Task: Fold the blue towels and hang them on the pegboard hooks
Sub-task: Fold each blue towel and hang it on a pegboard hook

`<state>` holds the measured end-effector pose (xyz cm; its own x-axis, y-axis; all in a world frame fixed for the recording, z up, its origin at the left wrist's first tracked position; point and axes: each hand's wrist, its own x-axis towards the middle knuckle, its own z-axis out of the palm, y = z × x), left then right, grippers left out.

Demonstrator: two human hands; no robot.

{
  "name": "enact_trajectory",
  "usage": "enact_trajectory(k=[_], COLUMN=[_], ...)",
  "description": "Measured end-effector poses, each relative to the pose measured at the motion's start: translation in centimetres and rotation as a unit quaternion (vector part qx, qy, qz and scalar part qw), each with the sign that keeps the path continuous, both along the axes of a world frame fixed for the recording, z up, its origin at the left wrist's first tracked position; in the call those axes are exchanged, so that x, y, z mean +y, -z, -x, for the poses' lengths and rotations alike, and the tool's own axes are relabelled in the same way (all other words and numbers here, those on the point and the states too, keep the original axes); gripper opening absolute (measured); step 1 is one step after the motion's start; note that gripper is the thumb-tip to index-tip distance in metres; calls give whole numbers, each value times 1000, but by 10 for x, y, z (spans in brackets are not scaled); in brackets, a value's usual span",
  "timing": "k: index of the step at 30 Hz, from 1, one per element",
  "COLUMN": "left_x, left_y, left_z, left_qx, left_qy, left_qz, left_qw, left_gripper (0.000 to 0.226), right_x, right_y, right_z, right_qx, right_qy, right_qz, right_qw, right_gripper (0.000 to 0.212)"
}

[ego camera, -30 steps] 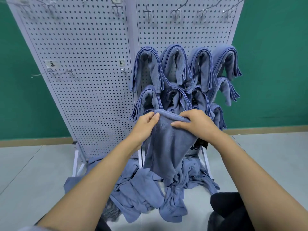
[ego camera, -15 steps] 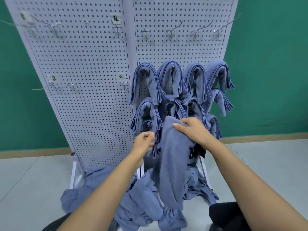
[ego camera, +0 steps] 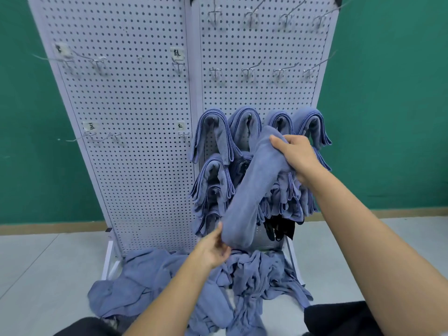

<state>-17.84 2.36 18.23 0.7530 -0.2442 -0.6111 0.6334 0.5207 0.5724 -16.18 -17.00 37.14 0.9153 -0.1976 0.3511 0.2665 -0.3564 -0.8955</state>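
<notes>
head view: right hand (ego camera: 297, 156) grips the long folded blue towel (ego camera: 257, 183) up top; left hand (ego camera: 213, 248) pinches its bottom.

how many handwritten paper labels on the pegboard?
4 small white paper labels, all on the left perforated white panel: upper left, upper right, lower left, lower right. Hanging blue towels may hide more.

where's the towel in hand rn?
Head view, centre-right: the held towel slants in front of the hung towels on the right pegboard panel, right hand gripping its top, left hand its lower end.
</notes>
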Motion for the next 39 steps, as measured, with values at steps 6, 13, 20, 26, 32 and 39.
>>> enact_trajectory(k=[6,13,20,26,32,39], left_x=[9,-22,-33,32,72,101], left_y=[4,-1,0,-11,-36,-62], left_z=[2,46,24,-9,-23,-42], left_qx=[14,-127,-133,-114,-147,-178], left_qy=[-75,192,18,-181,8,110], left_qz=[-104,-67,148,272,8,-179], left_qw=[992,971,980,938,989,961], left_gripper=[27,24,28,45,39,27], right_x=[-4,23,18,-26,-46,-55], right_y=[8,34,3,41,84,97], right_z=[-14,-21,-4,-5,-7,-16], right_qx=[29,81,55,103,211,283], right_qy=[25,-11,-40,8,4,-80], right_qz=[-23,-36,-150,-145,-176,-145], right_qw=[999,996,986,984,961,945], right_gripper=[29,26,21,28,32,23])
